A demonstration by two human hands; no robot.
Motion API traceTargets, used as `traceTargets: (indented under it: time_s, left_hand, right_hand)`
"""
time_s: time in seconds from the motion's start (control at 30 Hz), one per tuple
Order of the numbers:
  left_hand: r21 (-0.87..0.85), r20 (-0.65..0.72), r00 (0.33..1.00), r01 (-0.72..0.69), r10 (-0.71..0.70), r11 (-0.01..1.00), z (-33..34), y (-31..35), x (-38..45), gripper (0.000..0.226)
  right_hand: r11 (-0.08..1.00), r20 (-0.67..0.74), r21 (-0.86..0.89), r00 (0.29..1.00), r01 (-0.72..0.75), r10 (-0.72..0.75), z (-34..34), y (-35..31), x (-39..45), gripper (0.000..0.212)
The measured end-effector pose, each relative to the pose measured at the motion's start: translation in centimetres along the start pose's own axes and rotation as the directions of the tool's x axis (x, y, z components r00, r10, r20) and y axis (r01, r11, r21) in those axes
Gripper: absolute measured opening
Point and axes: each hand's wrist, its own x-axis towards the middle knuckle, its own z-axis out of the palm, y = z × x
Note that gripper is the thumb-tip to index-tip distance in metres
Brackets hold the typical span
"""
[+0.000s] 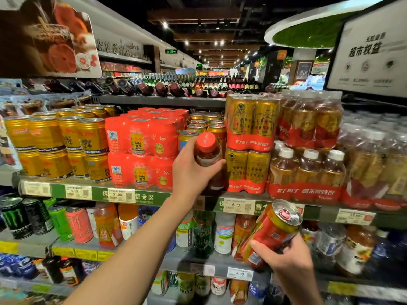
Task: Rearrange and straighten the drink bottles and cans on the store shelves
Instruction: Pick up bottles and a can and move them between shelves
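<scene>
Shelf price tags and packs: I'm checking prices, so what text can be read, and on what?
"5.58": white price tag
"31.90": white price tag
"15.90": white price tag
"tcp": red shrink-wrapped can pack
"超市权益": white hanging sign
Held red-capped bottle, red-and-gold can: labels unreadable.

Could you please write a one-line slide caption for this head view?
Left hand grips a red-capped bottle at the energy-drink shelf while the right hand holds a red-and-gold can.
</scene>
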Motion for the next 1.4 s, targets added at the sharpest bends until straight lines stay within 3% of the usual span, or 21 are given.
traceTargets:
  time_s: [0.07,0.13,0.23,0.4,0.5,0.7,0.9,1.07,1.3,1.4]
  left_hand:
    - [-0.051,0.003,1.000,-0.027,0.028,0.998,-0.8,-0.3,-0.1,0.061]
    - [-0.082,0.005,0.999,-0.048,0.049,0.995,-1.4,-0.5,-0.5,0.061]
    - [-0.203,-0.087,0.995,0.024,-0.042,0.979,-2.1,-0.7,-1.0,0.060]
    - [-0.461,-0.255,0.942,0.081,-0.220,0.884,-4.8,-0.3,-0.4,0.056]
    - [-0.602,-0.286,0.905,0.087,-0.316,0.794,-7.0,-0.5,-0.5,0.060]
    - [-0.763,-0.280,0.827,0.117,-0.488,0.635,-10.6,-1.8,-1.5,0.065]
    - [-0.732,-0.267,0.811,0.180,-0.520,0.657,-13.2,-2.5,-3.4,0.055]
    - [-0.725,-0.273,0.821,0.167,-0.502,0.669,-14.3,-2.7,-4.7,0.044]
    - [-0.684,-0.260,0.840,0.188,-0.476,0.705,-14.2,-2.5,-5.7,0.047]
    - [-0.666,-0.268,0.844,0.186,-0.464,0.723,-13.9,-2.6,-5.7,0.044]
  right_hand:
    - [0.999,0.005,0.035,0.999,-0.035,0.035,0.0,-0.5,0.2,0.067]
    - [0.988,0.020,0.106,0.994,-0.113,0.111,0.4,-1.2,0.8,0.081]
    - [0.992,-0.064,0.101,0.994,-0.080,0.086,1.1,-3.0,1.2,0.098]
    - [0.997,-0.075,0.033,0.994,0.076,-0.073,2.5,-6.2,0.9,0.061]
    - [0.986,-0.110,0.047,0.982,0.160,-0.154,3.5,-8.2,1.8,0.055]
    - [0.934,-0.176,-0.123,0.919,0.336,-0.354,6.8,-10.7,4.7,0.050]
    - [0.907,-0.195,-0.278,0.906,0.317,-0.376,10.7,-10.6,7.7,0.054]
    - [0.929,-0.216,-0.279,0.927,0.244,-0.308,13.1,-9.2,9.0,0.075]
    - [0.936,-0.273,-0.300,0.923,0.185,-0.270,14.8,-9.3,9.5,0.080]
    - [0.899,-0.283,-0.402,0.910,0.173,-0.301,15.2,-8.6,9.6,0.077]
